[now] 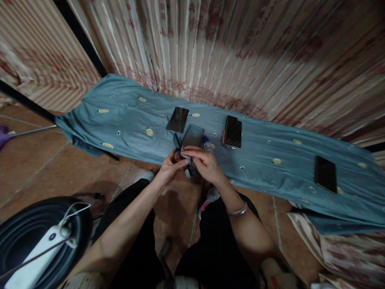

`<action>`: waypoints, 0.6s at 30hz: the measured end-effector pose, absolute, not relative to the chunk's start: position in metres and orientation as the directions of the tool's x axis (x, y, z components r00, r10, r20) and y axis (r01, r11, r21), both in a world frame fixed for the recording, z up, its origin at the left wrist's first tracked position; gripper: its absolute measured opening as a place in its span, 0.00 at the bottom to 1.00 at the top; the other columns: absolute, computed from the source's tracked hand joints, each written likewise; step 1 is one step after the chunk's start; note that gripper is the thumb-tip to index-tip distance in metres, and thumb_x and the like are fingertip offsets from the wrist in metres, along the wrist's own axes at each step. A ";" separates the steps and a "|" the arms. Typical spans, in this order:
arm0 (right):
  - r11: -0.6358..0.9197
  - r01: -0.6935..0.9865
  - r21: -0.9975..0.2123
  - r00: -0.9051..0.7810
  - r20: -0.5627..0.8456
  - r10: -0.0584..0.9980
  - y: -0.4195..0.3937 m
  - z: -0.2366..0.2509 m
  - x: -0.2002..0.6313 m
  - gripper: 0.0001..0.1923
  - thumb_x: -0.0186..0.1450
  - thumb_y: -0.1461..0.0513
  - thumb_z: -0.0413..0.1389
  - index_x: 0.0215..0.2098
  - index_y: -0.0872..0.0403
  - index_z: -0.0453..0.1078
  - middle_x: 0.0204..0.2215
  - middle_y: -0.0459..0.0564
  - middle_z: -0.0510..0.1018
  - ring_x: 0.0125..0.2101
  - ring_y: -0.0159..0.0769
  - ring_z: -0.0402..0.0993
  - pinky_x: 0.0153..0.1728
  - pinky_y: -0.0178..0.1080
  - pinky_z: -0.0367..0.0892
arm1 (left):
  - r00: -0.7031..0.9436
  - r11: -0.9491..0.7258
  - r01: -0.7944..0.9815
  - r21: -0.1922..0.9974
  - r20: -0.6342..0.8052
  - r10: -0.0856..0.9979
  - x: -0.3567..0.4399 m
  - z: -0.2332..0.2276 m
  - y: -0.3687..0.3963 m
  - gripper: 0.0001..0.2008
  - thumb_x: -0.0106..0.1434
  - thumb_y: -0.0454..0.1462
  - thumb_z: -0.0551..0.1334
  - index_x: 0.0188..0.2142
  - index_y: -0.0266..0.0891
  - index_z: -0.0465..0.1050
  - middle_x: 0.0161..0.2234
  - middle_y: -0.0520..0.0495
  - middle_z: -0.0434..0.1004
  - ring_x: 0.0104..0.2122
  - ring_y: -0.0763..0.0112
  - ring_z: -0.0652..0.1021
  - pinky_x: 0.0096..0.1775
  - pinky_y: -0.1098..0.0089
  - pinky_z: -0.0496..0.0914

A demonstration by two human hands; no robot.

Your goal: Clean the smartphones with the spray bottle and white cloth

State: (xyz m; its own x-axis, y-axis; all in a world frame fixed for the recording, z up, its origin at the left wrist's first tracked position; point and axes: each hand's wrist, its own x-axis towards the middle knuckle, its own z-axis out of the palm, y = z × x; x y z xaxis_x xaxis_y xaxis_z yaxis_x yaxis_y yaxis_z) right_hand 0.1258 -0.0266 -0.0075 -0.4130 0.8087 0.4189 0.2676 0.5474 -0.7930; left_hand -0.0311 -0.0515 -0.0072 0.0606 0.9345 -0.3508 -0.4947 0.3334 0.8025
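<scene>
My left hand [171,166] is closed around a dark slim phone [177,140], which is tilted edge-on so its faces hardly show. Across the phone from it, my right hand [208,163] pinches a small greyish piece of cloth [185,152] against the phone's edge; the fingers partly cover it. Just beyond both hands lies a translucent grey phone case [194,135]. A small bottle with a blue cap [206,139] is by my right hand. Farther back sits a phone with a cracked-looking dark screen [178,119].
The narrow bench has a teal pineapple-print cloth [132,120] over it. Stacked dark phones [233,132] lie right of centre, another dark phone [325,174] farther right. Pleated curtain [210,48] hangs behind. A coiled black hose [81,216] and white power strip [36,257] are lower left.
</scene>
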 end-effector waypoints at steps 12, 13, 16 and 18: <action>0.589 0.340 -0.733 -0.448 0.424 0.787 -0.031 -0.005 0.124 0.24 0.64 0.71 0.45 0.49 0.52 0.78 0.52 0.51 0.80 0.53 0.33 0.76 0.57 0.39 0.70 | 0.104 0.422 -0.539 0.729 -0.440 0.892 -0.033 -0.009 -0.049 0.22 0.46 0.51 0.74 0.31 0.38 0.72 0.27 0.52 0.74 0.28 0.72 0.74 0.27 0.73 0.69; 0.599 0.341 -0.725 -0.455 0.430 0.780 -0.032 -0.005 0.123 0.24 0.64 0.72 0.45 0.49 0.52 0.78 0.52 0.51 0.80 0.53 0.33 0.77 0.57 0.39 0.70 | 0.101 0.418 -0.543 0.728 -0.438 0.893 -0.034 -0.009 -0.049 0.21 0.47 0.49 0.74 0.31 0.38 0.72 0.26 0.53 0.74 0.28 0.72 0.75 0.27 0.73 0.70; 0.620 0.351 -0.701 -0.480 0.434 0.762 -0.035 -0.003 0.121 0.24 0.65 0.72 0.44 0.50 0.52 0.77 0.52 0.51 0.79 0.53 0.33 0.76 0.57 0.39 0.70 | 0.088 0.404 -0.557 0.726 -0.432 0.898 -0.036 -0.011 -0.048 0.19 0.50 0.46 0.73 0.33 0.38 0.71 0.27 0.53 0.75 0.28 0.72 0.76 0.29 0.71 0.72; 0.628 0.368 -0.686 -0.501 0.423 0.755 -0.039 -0.001 0.120 0.24 0.65 0.71 0.45 0.51 0.53 0.77 0.53 0.52 0.79 0.54 0.34 0.76 0.58 0.41 0.70 | 0.099 0.429 -0.574 0.698 -0.461 0.882 -0.038 -0.012 -0.046 0.18 0.51 0.46 0.73 0.33 0.38 0.70 0.27 0.54 0.75 0.27 0.74 0.77 0.29 0.73 0.72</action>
